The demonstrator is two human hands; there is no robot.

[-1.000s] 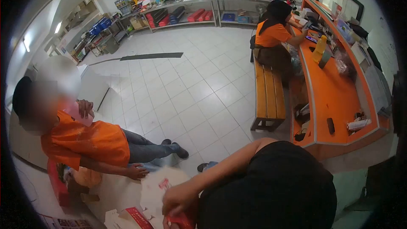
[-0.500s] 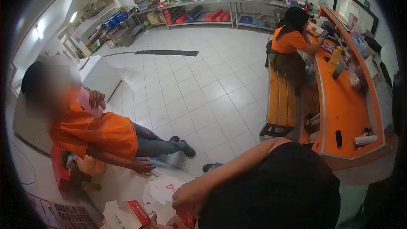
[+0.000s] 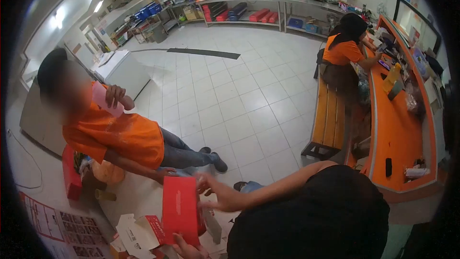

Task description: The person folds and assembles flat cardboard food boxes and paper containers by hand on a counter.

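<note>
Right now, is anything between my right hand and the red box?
Nothing visible: your right hand is close beside the red box, though whether they touch is unclear. Your left hand holds the box's lower end, clear of that gap.

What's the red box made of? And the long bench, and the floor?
Red box: probably thin cardboard, smooth and fairly matte, going by its flat panels and crisp edges.
Long bench: looks like varnished wood, from the yellow-brown slats with a slight sheen.
Floor: likely glazed tile, maybe ceramic, since it's pale, shiny and crossed by grid lines.
</note>
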